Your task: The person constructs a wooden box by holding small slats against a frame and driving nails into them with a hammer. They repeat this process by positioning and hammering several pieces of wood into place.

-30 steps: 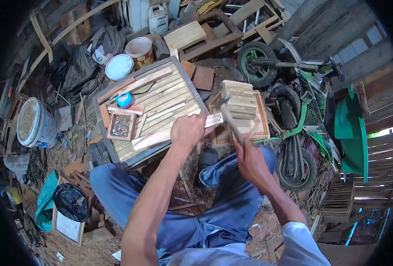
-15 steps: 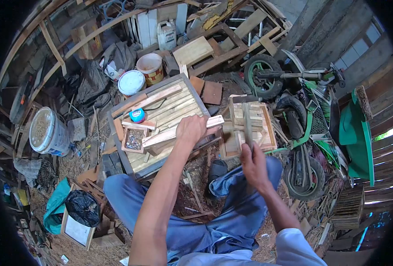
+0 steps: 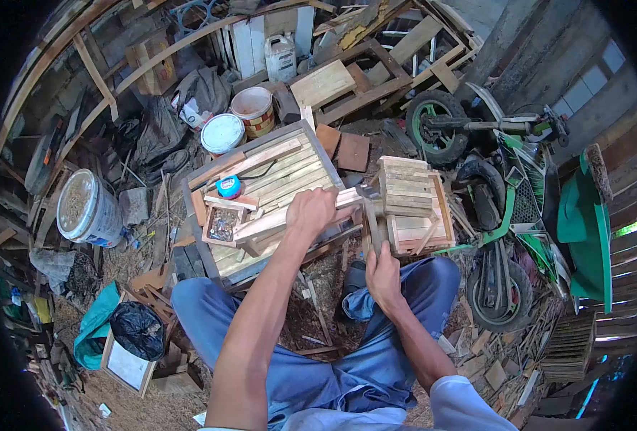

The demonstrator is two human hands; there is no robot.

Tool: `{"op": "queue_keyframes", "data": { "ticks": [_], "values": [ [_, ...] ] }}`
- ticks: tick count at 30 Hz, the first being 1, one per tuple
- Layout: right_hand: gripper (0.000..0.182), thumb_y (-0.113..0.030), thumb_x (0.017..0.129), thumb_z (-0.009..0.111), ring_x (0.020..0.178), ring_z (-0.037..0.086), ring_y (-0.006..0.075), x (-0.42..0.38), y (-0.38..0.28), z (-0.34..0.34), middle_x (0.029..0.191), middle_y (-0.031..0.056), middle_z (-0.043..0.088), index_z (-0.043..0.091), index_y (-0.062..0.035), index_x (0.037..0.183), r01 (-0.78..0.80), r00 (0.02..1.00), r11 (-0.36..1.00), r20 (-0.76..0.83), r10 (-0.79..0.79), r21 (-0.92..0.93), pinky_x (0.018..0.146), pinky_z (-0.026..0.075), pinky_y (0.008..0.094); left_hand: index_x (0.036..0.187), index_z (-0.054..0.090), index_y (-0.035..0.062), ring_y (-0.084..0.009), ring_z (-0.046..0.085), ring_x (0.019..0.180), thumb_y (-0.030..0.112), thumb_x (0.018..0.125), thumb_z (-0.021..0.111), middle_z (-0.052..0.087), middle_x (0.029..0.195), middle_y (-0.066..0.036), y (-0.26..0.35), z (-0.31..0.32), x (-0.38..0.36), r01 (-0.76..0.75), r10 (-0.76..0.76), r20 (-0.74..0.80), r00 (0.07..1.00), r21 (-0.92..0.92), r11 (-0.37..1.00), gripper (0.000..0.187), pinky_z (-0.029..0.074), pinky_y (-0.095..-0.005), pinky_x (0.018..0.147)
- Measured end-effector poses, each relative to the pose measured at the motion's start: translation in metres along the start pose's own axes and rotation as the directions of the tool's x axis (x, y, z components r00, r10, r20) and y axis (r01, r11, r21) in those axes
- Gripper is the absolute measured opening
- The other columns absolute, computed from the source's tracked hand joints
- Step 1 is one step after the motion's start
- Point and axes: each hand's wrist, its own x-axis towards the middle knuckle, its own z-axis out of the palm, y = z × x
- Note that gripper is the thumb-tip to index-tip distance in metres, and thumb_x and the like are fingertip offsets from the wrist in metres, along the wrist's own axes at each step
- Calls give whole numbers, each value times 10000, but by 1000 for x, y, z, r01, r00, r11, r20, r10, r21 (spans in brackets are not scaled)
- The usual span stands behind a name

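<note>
My left hand (image 3: 311, 213) is wrapped round the right part of a small wooden frame (image 3: 261, 233) made of pale strips, pressing it on the slatted work table (image 3: 290, 172). In my right hand (image 3: 385, 276) is a hammer (image 3: 373, 223), held by its handle, its head right at the frame's right end. Left of the frame sits a small wooden box (image 3: 223, 223) with small metal pieces in it. A blue tape measure (image 3: 228, 187) lies just behind that box.
To the right of the table stands a slatted wooden crate (image 3: 408, 188). A green motorbike (image 3: 509, 194) is beyond it. Buckets (image 3: 222, 134) stand behind the table, and a large white bucket (image 3: 85, 208) is at the left. Wood scraps cover the ground.
The hammer has swung left from over the crate to the right end of the frame, and my right hand moved left with it. My left hand keeps its grip.
</note>
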Motion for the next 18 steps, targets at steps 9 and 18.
{"op": "queue_keyframes", "data": {
  "ticks": [9,18],
  "values": [
    [162,-88,926,548,693,603,478,-3,-16,-10,729,289,598,494,36,1015,-9,1000,998,-4,9,-62,550,439,507,899,654,23,-393,668,737,609,828,576,669,753,-227,2,2,-4,25,-24,11,1000,-13,1000,595,540,-459,694],
    [196,-192,894,571,635,625,431,2,-38,-44,778,209,629,440,-58,954,200,975,929,159,-157,-311,571,525,521,914,618,1,-413,659,741,624,783,625,659,744,-235,-23,47,-6,67,-83,-125,989,-126,990,636,523,-476,683]
  ]
}}
